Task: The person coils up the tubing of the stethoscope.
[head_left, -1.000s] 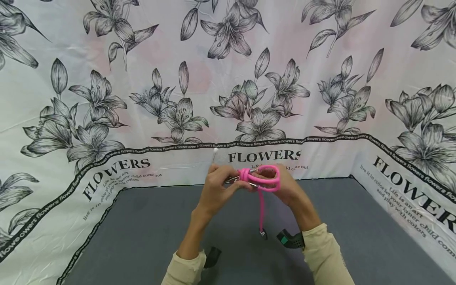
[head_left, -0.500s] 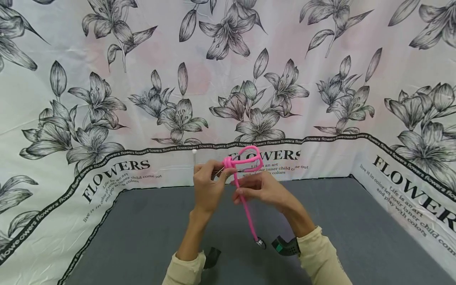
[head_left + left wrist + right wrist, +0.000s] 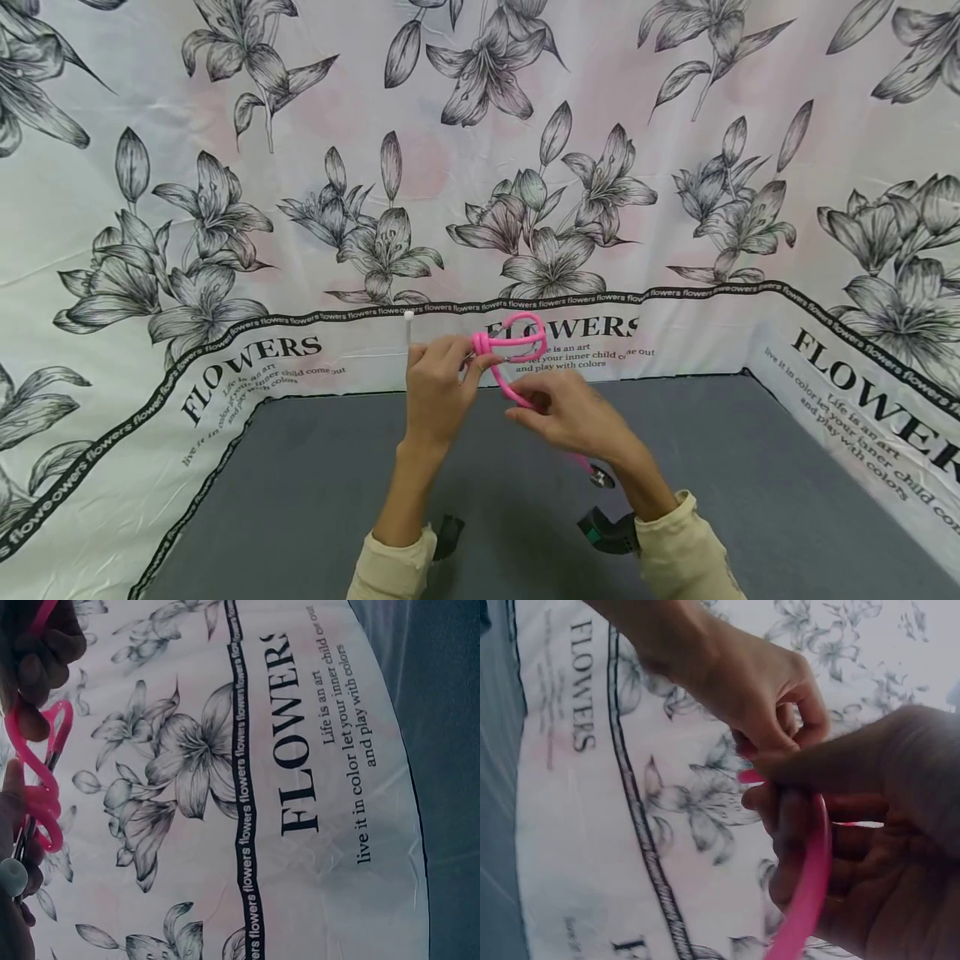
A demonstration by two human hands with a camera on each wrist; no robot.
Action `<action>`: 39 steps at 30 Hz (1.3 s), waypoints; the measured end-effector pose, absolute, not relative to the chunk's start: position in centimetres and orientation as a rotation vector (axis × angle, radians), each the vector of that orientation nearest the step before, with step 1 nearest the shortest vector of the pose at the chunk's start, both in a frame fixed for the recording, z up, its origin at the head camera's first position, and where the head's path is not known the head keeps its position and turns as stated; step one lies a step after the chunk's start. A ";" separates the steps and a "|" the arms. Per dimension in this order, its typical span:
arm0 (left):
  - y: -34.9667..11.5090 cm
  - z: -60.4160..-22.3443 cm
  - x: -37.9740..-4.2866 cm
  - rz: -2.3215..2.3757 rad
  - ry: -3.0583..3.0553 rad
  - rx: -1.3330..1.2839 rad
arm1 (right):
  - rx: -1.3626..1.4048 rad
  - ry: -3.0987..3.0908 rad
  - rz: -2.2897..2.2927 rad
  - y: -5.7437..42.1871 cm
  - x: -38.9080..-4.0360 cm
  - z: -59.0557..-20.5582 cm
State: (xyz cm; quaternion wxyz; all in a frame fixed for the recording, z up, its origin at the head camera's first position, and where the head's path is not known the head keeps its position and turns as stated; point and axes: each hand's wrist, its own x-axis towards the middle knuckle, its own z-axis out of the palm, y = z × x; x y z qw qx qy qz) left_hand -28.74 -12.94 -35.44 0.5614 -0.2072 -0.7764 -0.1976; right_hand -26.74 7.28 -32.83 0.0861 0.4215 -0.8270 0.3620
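Note:
A stethoscope with pink tubing point(image 3: 510, 342) is held up above the table, its tube wound into a loop and wrapped around the metal ear tubes. My left hand point(image 3: 437, 387) pinches it by the metal part beside the wraps. One white eartip point(image 3: 408, 316) sticks up above that hand and also shows as a round white eartip point(image 3: 13, 877) in the left wrist view. My right hand point(image 3: 576, 414) grips the free length of tube below the loop. Past it hangs the metal chest piece point(image 3: 602, 477). In the right wrist view the tube point(image 3: 810, 892) runs across my curled fingers.
A dark grey table top point(image 3: 315, 500) lies beneath both hands. White cloth point(image 3: 390, 358) printed with flowers and lettering stands behind it and along both sides. Each wrist wears a dark strap-like device point(image 3: 607, 531).
The looped stethoscope has moved left. My right hand came from behind the loop to the hanging tube, then slid right along it; the chest piece swung right and up.

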 end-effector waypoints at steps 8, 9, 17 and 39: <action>-12.8 -35.3 -28.7 -0.279 -1.876 -0.584 | 0.978 -2.105 0.583 6.8 -26.0 -32.7; -12.8 -35.3 -28.7 -0.259 -1.887 -0.596 | 0.948 -2.052 0.541 6.8 -26.2 -32.7; -13.3 -34.8 -28.2 -0.218 -1.943 -0.687 | 0.875 -1.817 0.416 6.8 -27.7 -33.2; -13.5 -34.5 -28.0 -0.401 -1.976 -1.092 | 1.112 -1.905 1.236 10.0 -30.4 -33.6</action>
